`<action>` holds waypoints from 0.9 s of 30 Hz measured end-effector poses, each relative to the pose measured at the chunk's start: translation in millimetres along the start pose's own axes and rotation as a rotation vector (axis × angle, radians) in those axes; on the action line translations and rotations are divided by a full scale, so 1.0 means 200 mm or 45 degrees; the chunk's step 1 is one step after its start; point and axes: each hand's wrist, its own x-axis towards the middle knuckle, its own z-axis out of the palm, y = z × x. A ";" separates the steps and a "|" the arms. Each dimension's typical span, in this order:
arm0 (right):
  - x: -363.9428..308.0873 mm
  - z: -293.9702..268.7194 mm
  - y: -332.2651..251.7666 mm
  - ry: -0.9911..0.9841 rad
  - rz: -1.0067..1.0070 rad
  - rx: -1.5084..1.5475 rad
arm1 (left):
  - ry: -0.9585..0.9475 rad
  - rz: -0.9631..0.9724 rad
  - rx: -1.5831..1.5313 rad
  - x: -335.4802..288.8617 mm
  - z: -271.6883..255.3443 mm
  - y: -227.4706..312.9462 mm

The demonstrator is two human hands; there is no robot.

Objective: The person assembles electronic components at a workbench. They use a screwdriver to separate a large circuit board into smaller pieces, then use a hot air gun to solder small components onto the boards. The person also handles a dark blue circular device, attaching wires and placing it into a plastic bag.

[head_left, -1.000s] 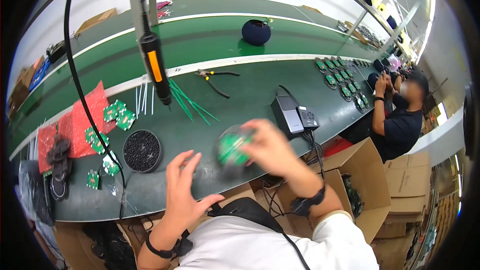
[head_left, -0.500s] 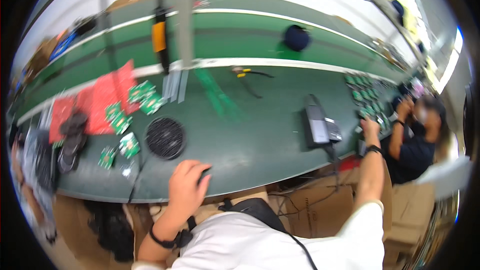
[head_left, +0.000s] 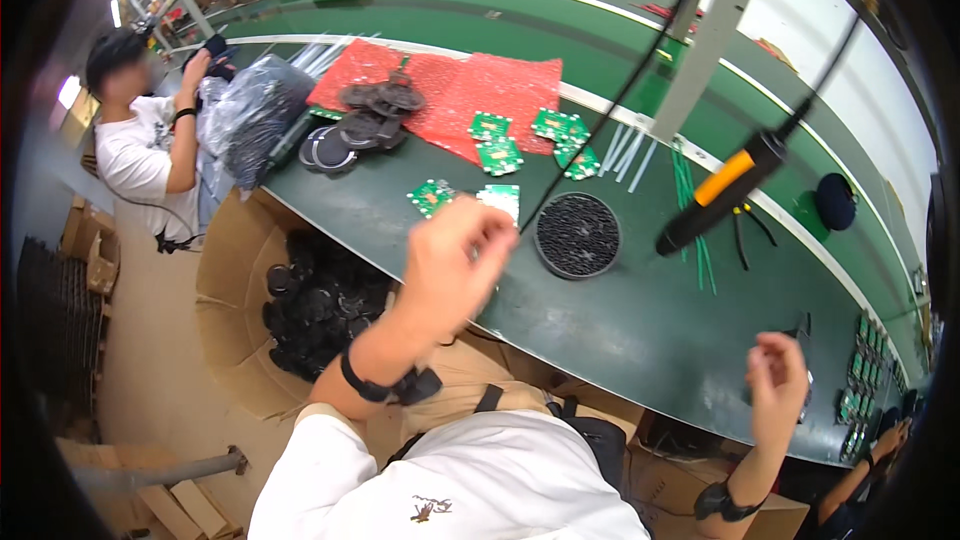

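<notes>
My left hand (head_left: 448,258) is raised over the near edge of the table, its fingers curled toward the thumb. Whatever may lie between them is too small to make out. Just beyond it are green circuit boards (head_left: 432,197), and to its right stands a round dish (head_left: 578,235) full of small black pieces. My right hand (head_left: 777,372) hovers above the table's right part with loosely bent fingers, and nothing shows in it. A dark device behind it is mostly hidden.
Red bubble wrap (head_left: 500,90) carries more boards, beside stacked black round parts (head_left: 375,110). An orange-and-black tool (head_left: 722,190) hangs over the table near pliers (head_left: 742,240). A carton (head_left: 225,315) of black parts stands at left. People work at both sides.
The view has swung left, bringing the carton and the person at left into sight. My right hand has come back from the boards at far right. My left hand has lifted toward the boards.
</notes>
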 end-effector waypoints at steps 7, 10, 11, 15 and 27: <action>-0.08 0.41 -0.10 -0.460 -0.011 0.049 | 0.364 0.088 1.423 0.41 -0.49 -0.67; -0.07 0.47 -0.02 -0.469 0.030 0.004 | 0.184 0.167 1.426 0.46 -0.59 -0.87; -0.07 0.48 0.01 -0.458 0.040 -0.020 | 0.048 0.090 1.377 0.46 -0.62 -0.90; -0.08 0.48 0.05 -0.435 0.104 0.117 | 0.403 0.222 1.099 0.46 -0.69 -0.77; -0.10 0.70 -0.29 -0.476 0.009 0.743 | -0.691 0.302 -0.268 -0.14 0.10 0.12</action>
